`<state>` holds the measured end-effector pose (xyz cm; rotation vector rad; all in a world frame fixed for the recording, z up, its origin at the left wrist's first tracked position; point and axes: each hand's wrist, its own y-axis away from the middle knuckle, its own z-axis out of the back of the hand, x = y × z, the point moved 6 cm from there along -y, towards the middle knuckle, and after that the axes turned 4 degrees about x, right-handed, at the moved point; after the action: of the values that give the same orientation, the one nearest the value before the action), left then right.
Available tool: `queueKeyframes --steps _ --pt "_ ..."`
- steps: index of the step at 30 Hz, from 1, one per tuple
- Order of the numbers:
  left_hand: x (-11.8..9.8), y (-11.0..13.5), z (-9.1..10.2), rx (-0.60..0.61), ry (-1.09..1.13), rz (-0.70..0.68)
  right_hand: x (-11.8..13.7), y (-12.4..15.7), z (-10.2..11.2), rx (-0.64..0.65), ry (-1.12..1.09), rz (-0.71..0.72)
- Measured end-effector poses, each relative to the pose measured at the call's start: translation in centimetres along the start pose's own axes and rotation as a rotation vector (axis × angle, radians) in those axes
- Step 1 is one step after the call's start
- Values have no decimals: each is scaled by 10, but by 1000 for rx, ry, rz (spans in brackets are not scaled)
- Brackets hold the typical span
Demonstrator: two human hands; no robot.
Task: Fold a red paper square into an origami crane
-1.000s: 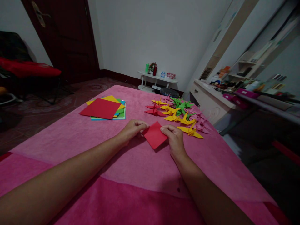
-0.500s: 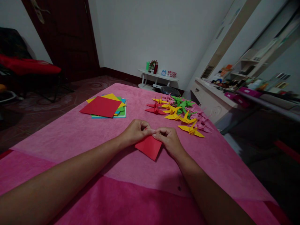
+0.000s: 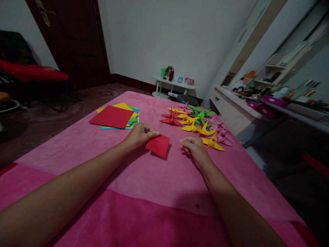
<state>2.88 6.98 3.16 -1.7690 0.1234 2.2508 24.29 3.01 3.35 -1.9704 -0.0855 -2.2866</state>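
- Red paper square (image 3: 158, 147): pinched at one corner by my left hand (image 3: 140, 135), over the pink-covered table (image 3: 144, 178), right of the stacked sheets (image 3: 111, 116).
- My right hand (image 3: 193, 147): thumb and fingers drawn together, near a yellow crane (image 3: 212, 143).

The left forearm (image 3: 77, 187) is bare, a long smooth taper that starts broad at the lower left corner and narrows evenly to a bare left wrist (image 3: 126, 143) left of the frame's middle. The left hand (image 3: 141, 134) is bare too, with a slim thumb (image 3: 154, 134) and a rounded back. Towards the lower right, the right forearm (image 3: 231, 199) is equally bare — it looks shorter, and widens to the bottom edge, which cuts it off. It slims to a bare right wrist (image 3: 206, 165); the right hand (image 3: 194, 148) is compact and uncovered, its knuckles softly rounded — nail detail is too small to tell.
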Motion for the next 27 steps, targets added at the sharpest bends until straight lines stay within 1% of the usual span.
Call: queueKeyframes --steps 2,3,6,8,10,13,15,17,21,24,27 --pt "3 -2 4 -7 53 10 -2 -1 4 -79 -103 -21" --pt "3 -3 3 21 69 10 -2 -1 1 -80 -123 -17" --pt "-3 0 -13 149 88 12 2 1 -21 31 -67 10" --pt "-8 3 -22 205 109 18 5 4 -35 93 -16 35" --pt "-10 5 -27 226 143 33 6 7 -38 52 -4 57" --pt "-7 4 -24 191 222 62 2 9 -26 -112 -48 40" --pt "-2 3 -20 146 305 74 -3 8 -20 -160 -99 15" --pt "1 2 -17 93 399 77 -7 7 -18 -146 -145 -9" --pt "4 3 -17 -5 583 84 -11 6 -25 -56 -159 -62" --pt "0 4 -17 -32 577 56 -8 5 -27 -15 -157 -30" --pt "-4 4 -17 -33 525 20 -6 2 -19 -57 -151 44"
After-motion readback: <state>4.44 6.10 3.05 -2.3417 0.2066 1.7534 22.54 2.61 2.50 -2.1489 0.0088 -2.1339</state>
